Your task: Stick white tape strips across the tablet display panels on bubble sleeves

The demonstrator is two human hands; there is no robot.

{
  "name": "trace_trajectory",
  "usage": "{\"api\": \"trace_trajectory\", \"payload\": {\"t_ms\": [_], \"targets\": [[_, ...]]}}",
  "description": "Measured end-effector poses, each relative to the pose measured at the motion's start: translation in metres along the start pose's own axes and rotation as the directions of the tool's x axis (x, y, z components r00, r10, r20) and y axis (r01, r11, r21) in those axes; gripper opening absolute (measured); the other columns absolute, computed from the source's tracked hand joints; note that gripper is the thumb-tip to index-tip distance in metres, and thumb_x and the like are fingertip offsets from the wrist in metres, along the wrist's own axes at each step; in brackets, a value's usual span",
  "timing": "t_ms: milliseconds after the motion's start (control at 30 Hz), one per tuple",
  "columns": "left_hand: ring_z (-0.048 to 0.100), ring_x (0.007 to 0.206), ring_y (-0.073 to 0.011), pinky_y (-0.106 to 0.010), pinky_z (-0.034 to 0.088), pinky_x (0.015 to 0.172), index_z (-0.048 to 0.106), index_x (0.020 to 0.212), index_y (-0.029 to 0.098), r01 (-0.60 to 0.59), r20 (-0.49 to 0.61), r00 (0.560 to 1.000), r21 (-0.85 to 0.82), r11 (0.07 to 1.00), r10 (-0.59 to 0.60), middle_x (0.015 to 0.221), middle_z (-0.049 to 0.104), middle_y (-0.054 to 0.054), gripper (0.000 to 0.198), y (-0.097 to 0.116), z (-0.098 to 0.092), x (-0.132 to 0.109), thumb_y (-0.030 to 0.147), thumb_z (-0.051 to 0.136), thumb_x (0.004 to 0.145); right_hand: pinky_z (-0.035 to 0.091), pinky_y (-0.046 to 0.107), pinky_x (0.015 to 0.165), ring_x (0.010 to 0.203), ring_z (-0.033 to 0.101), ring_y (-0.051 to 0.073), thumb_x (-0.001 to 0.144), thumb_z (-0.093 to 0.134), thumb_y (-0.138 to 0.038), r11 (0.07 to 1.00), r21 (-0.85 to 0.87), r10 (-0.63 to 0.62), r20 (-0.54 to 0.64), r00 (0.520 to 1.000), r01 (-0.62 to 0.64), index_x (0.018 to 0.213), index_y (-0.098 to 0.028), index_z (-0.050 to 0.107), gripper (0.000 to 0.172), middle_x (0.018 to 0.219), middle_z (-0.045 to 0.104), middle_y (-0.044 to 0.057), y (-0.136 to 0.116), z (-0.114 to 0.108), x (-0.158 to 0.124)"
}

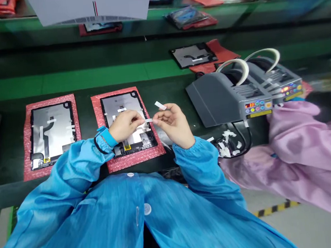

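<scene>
Between my left hand (127, 125) and my right hand (175, 125) a short white strip of tape (148, 120) is stretched, each hand pinching one end. A second white tape piece (160, 105) sticks up from the fingers of my right hand. Under my hands lies an open tablet panel (137, 103) with a silver back and black frame, resting on a pink bubble-wrap sheet (118, 165). Several white tape pieces sit on that panel, partly hidden by my left hand. At its lower edge a yellow patch (127, 147) shows.
Another open panel (58, 126) on pink wrap lies to the left. Two grey tape dispensers (220, 96) stand at right, near white scraps (227, 144). A co-worker's pink sleeve (298, 136) is beside them. Another panel (193, 55) lies behind; a white lamp housing (90, 5) hangs above.
</scene>
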State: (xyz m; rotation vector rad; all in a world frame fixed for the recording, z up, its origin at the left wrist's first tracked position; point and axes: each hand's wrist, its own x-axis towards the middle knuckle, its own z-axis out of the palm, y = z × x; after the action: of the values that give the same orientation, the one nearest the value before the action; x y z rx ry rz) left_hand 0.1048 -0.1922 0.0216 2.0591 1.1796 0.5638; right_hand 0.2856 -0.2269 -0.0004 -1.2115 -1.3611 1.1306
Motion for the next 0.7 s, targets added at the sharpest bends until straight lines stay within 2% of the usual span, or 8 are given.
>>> {"api": "trace_trajectory", "payload": {"t_ms": [167, 367, 500, 700], "targets": [[0.051, 0.065, -0.0121, -0.026, 0.042, 0.068, 0.06, 0.07, 0.016, 0.052, 0.033, 0.998, 0.021, 0.998, -0.053, 0.067, 0.058, 0.001, 0.011, -0.002, 0.002, 0.004, 0.019, 0.058, 0.081, 0.045, 0.026, 0.06, 0.061, 0.056, 0.01, 0.068, 0.07, -0.033, 0.999, 0.051, 0.014, -0.004, 1.0, -0.014, 0.094, -0.025, 0.032, 0.046, 0.069, 0.055, -0.007, 0.006, 0.005, 0.008], [0.054, 0.088, -0.0219, -0.038, 0.041, 0.087, 0.062, 0.07, 0.015, 0.15, 0.009, 0.987, 0.266, 0.952, -0.158, 0.079, 0.06, -0.006, 0.015, -0.002, 0.014, 0.022, 0.022, 0.056, 0.081, 0.044, 0.025, 0.058, 0.056, 0.055, 0.009, 0.064, 0.064, -0.021, 0.992, 0.014, 0.122, -0.017, 0.992, -0.122, 0.091, -0.025, 0.027, 0.046, 0.064, 0.054, -0.01, 0.024, 0.001, 0.025], [0.05, 0.101, -0.0284, -0.042, 0.04, 0.088, 0.065, 0.072, 0.015, 0.228, 0.011, 0.969, 0.342, 0.912, -0.246, 0.091, 0.06, -0.01, 0.016, -0.004, 0.022, 0.029, 0.024, 0.055, 0.081, 0.043, 0.024, 0.056, 0.053, 0.053, 0.009, 0.064, 0.061, -0.017, 0.98, -0.038, 0.195, -0.032, 0.98, -0.196, 0.09, -0.025, 0.026, 0.044, 0.062, 0.054, -0.01, 0.036, 0.002, 0.035], [0.046, 0.108, -0.0303, -0.045, 0.039, 0.091, 0.067, 0.077, 0.016, 0.266, 0.004, 0.957, 0.389, 0.882, -0.291, 0.099, 0.058, -0.011, 0.018, -0.004, 0.023, 0.029, 0.026, 0.054, 0.083, 0.043, 0.025, 0.059, 0.057, 0.057, 0.011, 0.063, 0.06, -0.017, 0.97, -0.084, 0.226, -0.024, 0.974, -0.227, 0.092, -0.024, 0.026, 0.045, 0.064, 0.054, -0.009, 0.044, 0.004, 0.041]]}}
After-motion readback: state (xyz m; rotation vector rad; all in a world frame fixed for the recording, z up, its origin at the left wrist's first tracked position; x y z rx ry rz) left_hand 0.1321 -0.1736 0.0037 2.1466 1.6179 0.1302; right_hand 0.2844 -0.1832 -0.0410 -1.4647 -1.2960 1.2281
